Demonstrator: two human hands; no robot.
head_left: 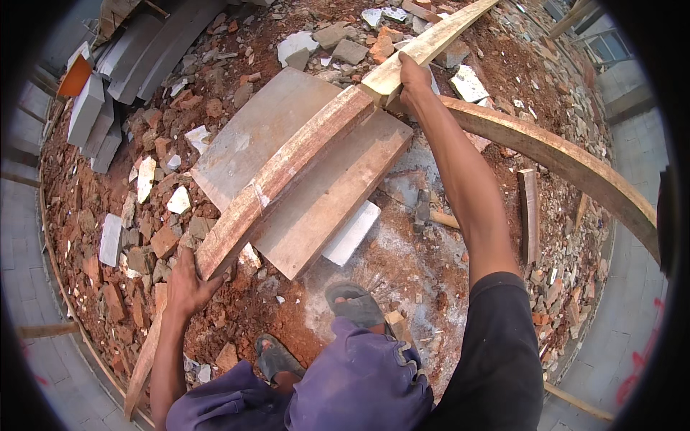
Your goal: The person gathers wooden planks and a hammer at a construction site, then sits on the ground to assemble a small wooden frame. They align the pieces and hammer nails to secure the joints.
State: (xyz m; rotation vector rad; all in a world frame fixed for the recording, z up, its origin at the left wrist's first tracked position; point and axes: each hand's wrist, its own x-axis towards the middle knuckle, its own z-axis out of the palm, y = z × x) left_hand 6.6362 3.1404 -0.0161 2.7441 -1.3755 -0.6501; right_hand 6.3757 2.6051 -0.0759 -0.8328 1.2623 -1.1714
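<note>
A reddish-brown wooden beam (291, 172) slants across a wide flat board (262, 129). My left hand (188, 286) grips its near end, thumb along the end and fingers partly hidden beneath. At its far end it meets a paler wooden beam (431, 44), which runs on to the upper right; whether the two are joined I cannot tell. My right hand (415, 80) is closed on the pale beam's side close to that meeting point. Another long beam (553, 147) reaches from beside my right wrist toward the right. Below the board lies a white block (352, 233).
A hammer (422, 210) rests on the dusty ground under my right forearm. Broken brick and rubble (115, 302) surround the boards. Grey blocks (93, 115) are piled at upper left, and a short wood piece (529, 215) lies at right. Grey block walls (636, 215) edge the area.
</note>
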